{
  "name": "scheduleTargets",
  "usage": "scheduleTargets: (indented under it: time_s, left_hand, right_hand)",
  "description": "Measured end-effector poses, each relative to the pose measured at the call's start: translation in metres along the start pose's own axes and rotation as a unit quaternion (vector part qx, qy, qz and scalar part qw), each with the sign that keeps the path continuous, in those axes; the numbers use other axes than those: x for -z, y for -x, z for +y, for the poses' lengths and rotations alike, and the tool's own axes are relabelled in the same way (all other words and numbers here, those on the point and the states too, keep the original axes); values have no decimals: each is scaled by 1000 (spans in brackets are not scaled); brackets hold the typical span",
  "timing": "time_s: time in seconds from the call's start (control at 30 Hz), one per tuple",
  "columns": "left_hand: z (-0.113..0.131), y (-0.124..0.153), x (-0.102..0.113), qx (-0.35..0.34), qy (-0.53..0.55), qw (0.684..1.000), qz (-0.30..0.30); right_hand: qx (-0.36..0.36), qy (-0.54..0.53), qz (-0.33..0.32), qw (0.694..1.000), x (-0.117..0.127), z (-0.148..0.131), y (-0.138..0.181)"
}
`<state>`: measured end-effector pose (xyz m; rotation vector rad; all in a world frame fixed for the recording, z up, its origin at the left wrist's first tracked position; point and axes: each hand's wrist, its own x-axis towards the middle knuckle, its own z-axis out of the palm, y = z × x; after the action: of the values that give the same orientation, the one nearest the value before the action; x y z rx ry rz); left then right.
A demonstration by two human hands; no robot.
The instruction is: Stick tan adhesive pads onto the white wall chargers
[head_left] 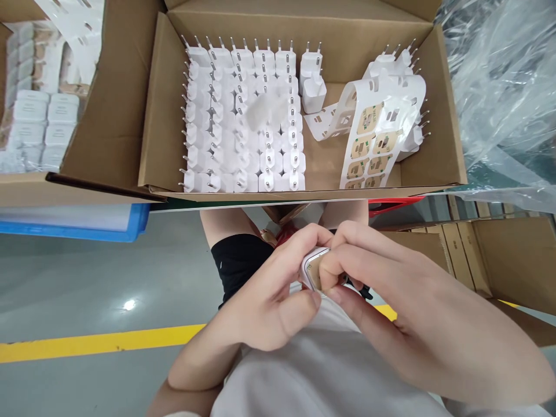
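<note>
Close to my body, my left hand (264, 295) and my right hand (391, 301) are both closed round one small white charger plug (313, 272). A tan label shows on the plug's face between my fingertips. Beyond my hands stands an open cardboard box (447, 139) with several rows of white charger plugs (243, 116) packed on its left side, pins pointing up. On its right side a curled white sheet of tan stickers (373, 139) lies over a few more plugs.
A second cardboard box (108, 116) at the far left holds wrapped white chargers (39, 121). Crumpled clear plastic (504, 98) lies at the right. Flat cardboard (499, 255) sits at lower right. Below is grey floor with a yellow line (99, 341) and a blue tray edge (73, 226).
</note>
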<state>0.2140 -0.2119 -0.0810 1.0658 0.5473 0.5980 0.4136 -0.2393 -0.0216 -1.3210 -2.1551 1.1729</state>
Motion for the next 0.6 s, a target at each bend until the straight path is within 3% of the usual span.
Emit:
scheduleTargets:
  time_s: [0.6]
  left_hand:
    - [3, 2, -1, 14, -15, 999, 27]
  right_hand:
    - [-4, 13, 29, 1000, -3, -6, -2]
